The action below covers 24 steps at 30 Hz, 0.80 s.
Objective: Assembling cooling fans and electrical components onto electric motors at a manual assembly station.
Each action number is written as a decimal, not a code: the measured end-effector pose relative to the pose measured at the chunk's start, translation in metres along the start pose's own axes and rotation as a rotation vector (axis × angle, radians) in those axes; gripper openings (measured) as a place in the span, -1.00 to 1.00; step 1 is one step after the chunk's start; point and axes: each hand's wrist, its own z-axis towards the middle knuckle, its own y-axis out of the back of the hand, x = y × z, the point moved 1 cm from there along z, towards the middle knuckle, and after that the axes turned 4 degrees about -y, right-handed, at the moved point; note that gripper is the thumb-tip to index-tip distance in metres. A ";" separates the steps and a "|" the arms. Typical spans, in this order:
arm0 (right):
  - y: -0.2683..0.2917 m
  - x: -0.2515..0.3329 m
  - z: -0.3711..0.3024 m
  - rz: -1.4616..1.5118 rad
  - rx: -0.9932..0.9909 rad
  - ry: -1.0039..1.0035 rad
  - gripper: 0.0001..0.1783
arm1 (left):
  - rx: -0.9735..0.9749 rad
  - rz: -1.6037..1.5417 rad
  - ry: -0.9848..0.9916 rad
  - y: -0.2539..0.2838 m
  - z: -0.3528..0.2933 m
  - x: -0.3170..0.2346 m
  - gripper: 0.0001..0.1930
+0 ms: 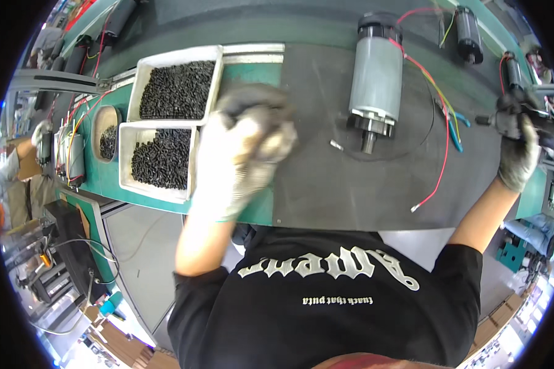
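My left hand (246,141), in a whitish glove with dark, soiled fingers, is just right of two white trays and blurred by motion. Its fingers look curled in; whatever they hold is hidden. Small black cylindrical pieces fill the rear tray (219,67) and the front tray (124,175). At the far right, my gloved right hand (522,150) is closed around a dark power tool (509,118) with a short nose pointing left. Between my hands a grey cylindrical motor (377,80) lies with its shaft toward me. Its red lead (444,157) and dark lead curve across the mat.
Blue-handled pliers (455,132) lie right of the motor. A small oval tray (98,138) of black pieces sits left of the white trays. More motors stand at the left (72,154) and far right (468,37). Another person's gloved hand (41,132) shows far left.
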 end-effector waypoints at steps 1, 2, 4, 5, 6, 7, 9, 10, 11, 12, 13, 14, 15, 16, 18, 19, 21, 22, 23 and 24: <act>-0.051 0.016 -0.012 0.119 -0.033 0.068 -0.42 | 0.058 -0.105 0.019 -0.006 -0.001 0.021 -0.63; -0.075 0.020 -0.021 0.054 -0.183 0.195 -0.45 | 0.215 -0.154 0.049 -0.013 0.003 0.037 -0.57; -0.120 0.024 -0.025 0.323 -0.059 0.304 -0.65 | 0.241 -0.321 0.113 -0.028 0.008 0.064 -0.61; -0.139 0.029 -0.023 0.664 0.230 0.277 -0.75 | 0.168 -0.427 0.181 -0.033 0.007 0.073 -0.66; -0.138 0.032 -0.026 0.651 0.210 0.285 -0.75 | 0.158 -0.462 0.200 -0.037 0.007 0.081 -0.64; -0.146 0.030 -0.030 0.643 0.196 0.288 -0.75 | 0.147 -0.496 0.215 -0.039 0.007 0.087 -0.62; -0.164 0.028 -0.039 0.638 0.176 0.285 -0.75 | 0.166 -0.534 0.251 -0.041 0.007 0.092 -0.62; -0.165 0.026 -0.039 0.638 0.171 0.283 -0.74 | 0.175 -0.504 0.258 -0.044 0.006 0.093 -0.62; -0.167 0.024 -0.041 0.644 0.171 0.278 -0.74 | 0.181 -0.472 0.258 -0.045 0.005 0.092 -0.62; -0.167 0.023 -0.042 0.651 0.173 0.272 -0.74 | 0.178 -0.469 0.257 -0.044 0.004 0.094 -0.62; -0.170 0.023 -0.046 0.658 0.176 0.267 -0.74 | 0.190 -0.470 0.239 -0.042 0.004 0.097 -0.63; -0.161 0.023 -0.047 0.665 0.179 0.261 -0.74 | 0.203 -0.472 0.220 -0.041 0.005 0.098 -0.64; -0.160 0.022 -0.048 0.672 0.182 0.255 -0.73 | 0.207 -0.471 0.236 -0.038 0.006 0.096 -0.69; -0.162 0.020 -0.049 0.679 0.184 0.248 -0.73 | 0.201 -0.469 0.236 -0.037 0.006 0.097 -0.69; -0.158 0.023 -0.052 0.690 0.186 0.233 -0.73 | 0.243 -0.446 0.205 -0.038 0.004 0.101 -0.67; -0.160 0.017 -0.053 0.694 0.187 0.226 -0.72 | 0.239 -0.445 0.206 -0.038 0.004 0.102 -0.67; -0.164 0.014 -0.054 0.699 0.189 0.215 -0.72 | 0.313 -0.388 0.187 -0.041 0.004 0.102 -0.67; -0.162 0.013 -0.052 0.700 0.190 0.211 -0.72 | 0.312 -0.389 0.188 -0.043 0.004 0.101 -0.67; -0.166 0.024 -0.055 0.703 0.191 0.206 -0.71 | 0.295 -0.324 0.182 -0.044 0.004 0.099 -0.66; -0.176 0.015 -0.049 0.707 0.194 0.200 -0.71 | 0.277 -0.260 0.176 -0.044 0.005 0.098 -0.65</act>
